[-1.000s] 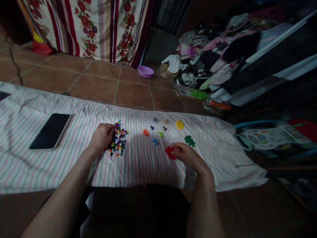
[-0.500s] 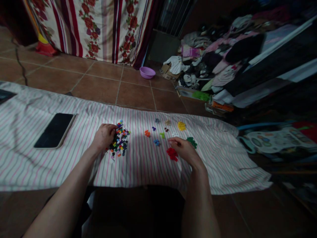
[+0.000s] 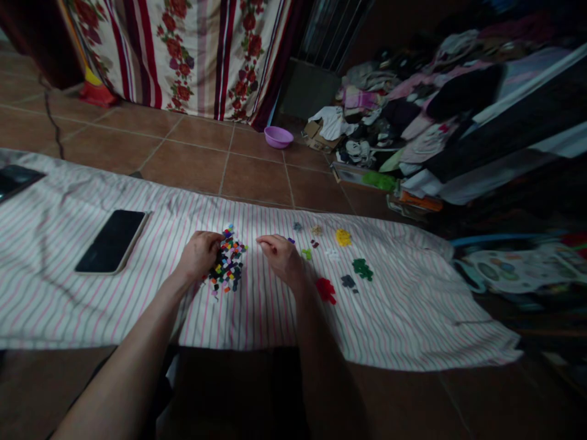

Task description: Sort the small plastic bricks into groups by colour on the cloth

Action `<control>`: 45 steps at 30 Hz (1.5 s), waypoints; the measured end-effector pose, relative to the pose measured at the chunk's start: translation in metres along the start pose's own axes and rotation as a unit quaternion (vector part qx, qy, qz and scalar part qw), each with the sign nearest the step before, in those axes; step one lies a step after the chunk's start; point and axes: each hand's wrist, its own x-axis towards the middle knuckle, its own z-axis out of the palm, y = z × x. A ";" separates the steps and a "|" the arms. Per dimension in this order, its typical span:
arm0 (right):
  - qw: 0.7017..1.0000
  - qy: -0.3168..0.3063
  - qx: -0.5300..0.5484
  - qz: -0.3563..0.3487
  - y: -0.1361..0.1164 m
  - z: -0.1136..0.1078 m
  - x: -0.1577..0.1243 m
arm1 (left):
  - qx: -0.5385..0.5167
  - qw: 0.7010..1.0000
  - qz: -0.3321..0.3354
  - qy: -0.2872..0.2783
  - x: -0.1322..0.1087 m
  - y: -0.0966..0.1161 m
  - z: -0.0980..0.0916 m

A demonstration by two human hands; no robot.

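Observation:
A heap of small mixed-colour pieces (image 3: 227,266) lies on a pink-striped white cloth (image 3: 68,281). My left hand (image 3: 198,253) rests curled against the heap's left side, its fingertips hidden among the pieces. My right hand (image 3: 282,255) hovers just right of the heap, fingers bent and pointing at it; whether it holds a piece is hidden. To the right lie small sorted groups: red (image 3: 326,289), green (image 3: 362,268), yellow (image 3: 342,237), dark blue (image 3: 348,281), light green (image 3: 307,253) and others.
A black phone (image 3: 112,241) lies face up on the cloth at left, and another dark device (image 3: 13,180) at the far left edge. Beyond are tiled floor, a purple bowl (image 3: 279,137), a floral curtain (image 3: 192,55) and a pile of clothes (image 3: 394,122). A toy (image 3: 509,269) lies at right.
My right hand left the red group and moved left across the cloth to the mixed heap. The left hand stayed at the heap. The camera view shifted slightly.

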 end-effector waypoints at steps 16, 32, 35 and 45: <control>0.995 -0.040 -0.087 -0.036 -0.026 0.071 0.031 | -0.002 1.000 0.019 0.024 -0.003 -0.006 0.000; 0.999 0.000 -0.041 -0.004 -0.021 0.070 0.035 | 0.011 0.998 0.046 0.030 -0.004 -0.008 0.002; 1.000 0.004 -0.022 -0.008 -0.023 0.069 0.035 | 0.005 0.998 0.052 0.038 -0.005 -0.010 0.004; 0.999 0.009 0.021 0.024 -0.023 0.069 0.033 | -0.010 0.998 0.053 0.040 -0.004 -0.010 0.004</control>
